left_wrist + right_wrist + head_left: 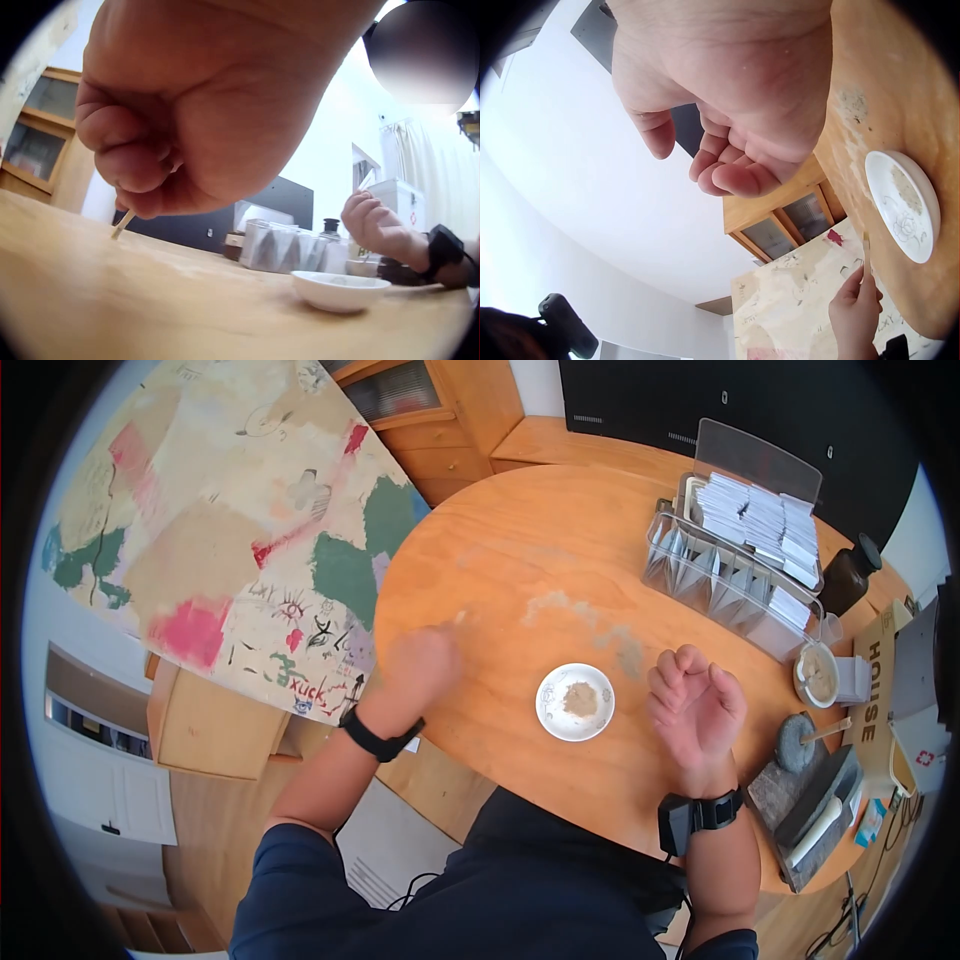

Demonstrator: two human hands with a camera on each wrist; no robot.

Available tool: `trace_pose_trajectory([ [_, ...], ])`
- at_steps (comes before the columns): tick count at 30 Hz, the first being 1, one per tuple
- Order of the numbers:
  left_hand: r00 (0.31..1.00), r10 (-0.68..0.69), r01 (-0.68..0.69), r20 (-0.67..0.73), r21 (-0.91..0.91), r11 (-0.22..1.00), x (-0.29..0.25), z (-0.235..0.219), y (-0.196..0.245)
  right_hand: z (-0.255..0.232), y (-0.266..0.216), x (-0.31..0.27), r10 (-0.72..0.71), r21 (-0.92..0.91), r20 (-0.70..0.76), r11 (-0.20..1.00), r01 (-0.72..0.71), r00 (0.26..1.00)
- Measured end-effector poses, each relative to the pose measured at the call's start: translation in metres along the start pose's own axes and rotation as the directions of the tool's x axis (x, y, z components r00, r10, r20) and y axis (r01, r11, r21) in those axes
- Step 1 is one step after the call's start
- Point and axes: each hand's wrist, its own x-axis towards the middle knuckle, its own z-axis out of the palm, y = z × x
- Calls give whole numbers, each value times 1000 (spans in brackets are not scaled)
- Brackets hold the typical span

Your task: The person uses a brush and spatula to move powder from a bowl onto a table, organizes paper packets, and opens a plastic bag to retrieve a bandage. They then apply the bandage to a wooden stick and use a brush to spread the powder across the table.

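Observation:
My left hand [415,672] grips a slim pale stick [124,224] with a darker tip. The tip points down at the wooden tabletop, and most of the stick is hidden inside the curled fingers. To the right of this hand sits a small white bowl [552,715] with a printed flower pattern. Tan powder [580,700] lies in its bottom. On the bowl's other side, my right hand [697,710] is raised above the table, palm up. Its fingers are loosely bent, and nothing shows between them in the right wrist view [735,112].
Clear boxes of white paper packets [735,560] stand at the back right, beside a dark bottle [850,575]. A second bowl [817,675], a round grey stone [796,743] and a dark slab [775,800] line the right side. Pale smears [590,620] mark the tabletop.

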Motion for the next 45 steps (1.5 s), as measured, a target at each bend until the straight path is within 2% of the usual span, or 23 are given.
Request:
trace_pose_trajectory([
  [2,988,-150,148,31,56,987,-7,-9,-13,0,0,-1,-3,4,-9,1000,3,1000],
  [6,989,-90,86,118,40,995,-22,-4,0,1,3,0,-1,13,8,1000,1,1000],
  [8,997,48,-40,56,-139,989,-22,-8,28,1,5,0,6,10,4,1000,-6,1000],
  [12,1000,-21,22,17,-39,999,-18,-10,23,0,3,0,6,9,10,1000,-6,1000],
  [15,990,-125,123,65,38,992,-22,-4,7,0,3,-1,2,10,7,1000,-2,1000],
  [17,981,-33,36,192,-14,999,-29,0,23,0,5,-1,7,12,2,1000,-7,1000],
  [20,990,-55,77,128,-175,982,-22,-15,52,1,3,2,18,-16,4,1000,-18,1000],
  [22,993,-87,105,85,-246,963,-14,-19,47,6,-2,3,11,-50,-5,999,-12,1000],
  [24,992,-113,125,56,-319,940,-5,-22,40,17,-4,6,81,-119,-127,988,-96,989],
  [25,969,-194,247,154,-564,788,-1,-23,38,23,-3,9,73,-132,-138,987,-92,988],
  [26,932,-239,362,274,-746,559,3,-24,36,30,-1,12,120,-214,-197,963,-162,973],
  [27,934,-228,356,274,-756,550,7,-23,38,38,1,16,159,-289,-258,928,-234,953],
  [28,928,-213,368,307,-852,374,12,-23,41,47,4,21,179,-386,-351,867,-316,919],
  [29,921,-189,374,340,-910,181,16,-22,47,52,12,25,167,-396,-365,863,-315,916],
  [30,923,-173,370,342,-914,166,20,-25,52,56,21,30,151,-522,-452,754,-399,879],
  [31,910,-157,398,384,-915,66,25,-31,58,60,30,34,117,-621,-533,619,-481,838],
  [32,895,-133,426,427,-904,-35,30,-33,64,65,39,38,98,-625,-546,613,-483,832],
  [34,909,-88,400,407,-912,-88,36,-29,72,71,52,42,52,-694,-559,515,-502,827],
  [38,906,-66,393,418,-888,-239,40,-19,88,61,60,41,75,-705,-517,527,-474,853],
  [40,893,-35,419,450,-855,-307,39,-16,94,53,64,39,-40,-756,-530,475,-451,847],
  [41,878,-6,443,478,-818,-366,39,-14,98,51,66,38,-54,-756,-537,473,-452,842],
  [43,887,59,442,457,-808,-390,38,-2,101,47,69,36,-114,-771,-470,535,-345,875],
  [45,893,127,444,432,-797,-410,37,5,105,37,69,33,-132,-774,-470,537,-336,872],
])
